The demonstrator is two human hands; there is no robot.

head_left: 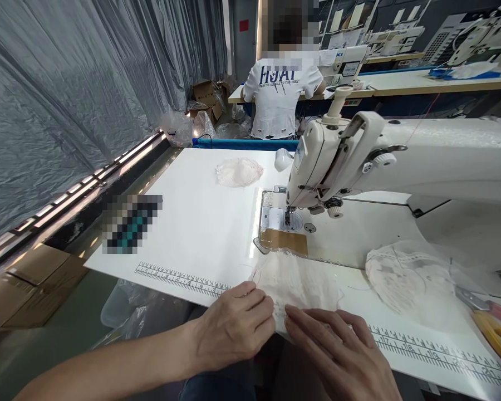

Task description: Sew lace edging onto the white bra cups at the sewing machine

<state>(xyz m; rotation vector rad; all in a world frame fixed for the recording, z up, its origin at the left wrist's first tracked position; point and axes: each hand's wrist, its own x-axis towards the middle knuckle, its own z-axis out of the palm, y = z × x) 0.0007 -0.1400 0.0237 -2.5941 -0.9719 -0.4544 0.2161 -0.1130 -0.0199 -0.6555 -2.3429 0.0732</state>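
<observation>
In the head view, a thin white piece of fabric point(296, 278) lies at the front of the sewing table, just before the machine's needle plate. My left hand point(242, 326) is closed, its fingertips pinching the fabric's near left edge. My right hand point(334, 348) lies with fingers stretched along the fabric's near right edge; its thumb is hidden. The white sewing machine point(317, 161) stands beyond, its presser foot point(288, 217) apart from this fabric. A brown patch point(284, 241) sits between the fabric and the plate.
White fabric pieces point(404, 278) lie in a heap on the right, beside yellow-handled scissors point(495, 334). Another fabric piece point(239, 171) rests at the table's far side. A printed ruler point(183, 278) runs along the front edge. A person point(281, 92) sits ahead, back turned.
</observation>
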